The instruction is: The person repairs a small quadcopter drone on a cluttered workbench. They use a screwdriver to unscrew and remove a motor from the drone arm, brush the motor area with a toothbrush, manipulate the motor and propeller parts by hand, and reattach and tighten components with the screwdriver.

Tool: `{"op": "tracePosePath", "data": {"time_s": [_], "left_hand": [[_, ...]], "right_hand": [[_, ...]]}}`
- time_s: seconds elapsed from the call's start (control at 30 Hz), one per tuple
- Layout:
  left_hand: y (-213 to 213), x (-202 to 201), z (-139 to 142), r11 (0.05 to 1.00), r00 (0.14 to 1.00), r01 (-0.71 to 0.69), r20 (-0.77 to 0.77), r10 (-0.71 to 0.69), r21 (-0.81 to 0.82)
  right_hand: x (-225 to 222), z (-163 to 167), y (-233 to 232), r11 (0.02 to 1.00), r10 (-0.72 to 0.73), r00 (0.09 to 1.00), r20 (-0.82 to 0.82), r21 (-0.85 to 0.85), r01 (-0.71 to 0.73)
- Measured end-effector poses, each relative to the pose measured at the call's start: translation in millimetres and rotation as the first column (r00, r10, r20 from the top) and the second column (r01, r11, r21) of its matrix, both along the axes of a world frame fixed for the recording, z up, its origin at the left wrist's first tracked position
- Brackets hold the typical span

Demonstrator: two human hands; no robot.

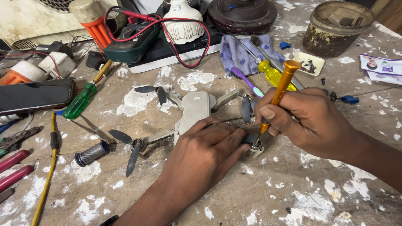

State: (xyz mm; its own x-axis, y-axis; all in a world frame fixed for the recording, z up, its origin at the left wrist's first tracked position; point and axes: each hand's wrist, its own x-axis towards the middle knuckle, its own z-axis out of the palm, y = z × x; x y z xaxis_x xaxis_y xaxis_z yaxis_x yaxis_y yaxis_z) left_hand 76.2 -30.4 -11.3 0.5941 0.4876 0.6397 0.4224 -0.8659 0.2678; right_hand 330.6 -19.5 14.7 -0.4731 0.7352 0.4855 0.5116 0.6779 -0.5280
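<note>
While left hand (205,146) steadies drone (193,111), right hand (307,119) grips screwdriver (279,90).

1. Desk (259,196): worn wood, white paint blotches all over.
2. Green-handled screwdriver (80,100) at left, near a black phone (35,95) lying face up.
3. Solder spool (92,153), dark, on its side, left-center.
4. Green multimeter (132,44) w/ red & black leads, top center; white bulb (183,21) just beside it.
5. Yellow-handled screwdriver (272,74) lying on a blue cloth (236,52).
6. Purple toothbrush (247,81) near the cloth.
7. Rusty tin can (335,29), top right.
8. Small white tray (309,63) w/ tiny dark bits.
9. Red-handled pliers (14,167), far left edge.
</note>
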Motion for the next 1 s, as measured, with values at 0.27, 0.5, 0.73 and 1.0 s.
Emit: {"op": "tracePosePath", "data": {"time_s": [0.27,0.5,0.73,1.0], "left_hand": [[0.0,0.3,-0.4,1.0,1.0,0.001,-0.003,-0.001,0.005],[0.1,-0.7,0.2,1.0,1.0,0.007,0.009,-0.007,0.011],[0.9,-0.3,-0.4,1.0,1.0,0.004,0.004,-0.005,0.026],[1.7,0.0,-2.1,1.0,1.0,0.013,0.012,-0.013,0.015]], "right_hand": [[-1.6,4.7,1.1,0.999,0.041,0.999,0.013,-0.019,-0.041],[-0.6,14.3,-0.1,0.999,0.039,0.995,0.093,-0.003,-0.039],[5.2,13.9,3.8,0.994,-0.005,0.985,0.175,-0.109,0.025],[3.9,25.6,3.3,0.973,-0.037,0.958,0.283,-0.21,0.099]]}}
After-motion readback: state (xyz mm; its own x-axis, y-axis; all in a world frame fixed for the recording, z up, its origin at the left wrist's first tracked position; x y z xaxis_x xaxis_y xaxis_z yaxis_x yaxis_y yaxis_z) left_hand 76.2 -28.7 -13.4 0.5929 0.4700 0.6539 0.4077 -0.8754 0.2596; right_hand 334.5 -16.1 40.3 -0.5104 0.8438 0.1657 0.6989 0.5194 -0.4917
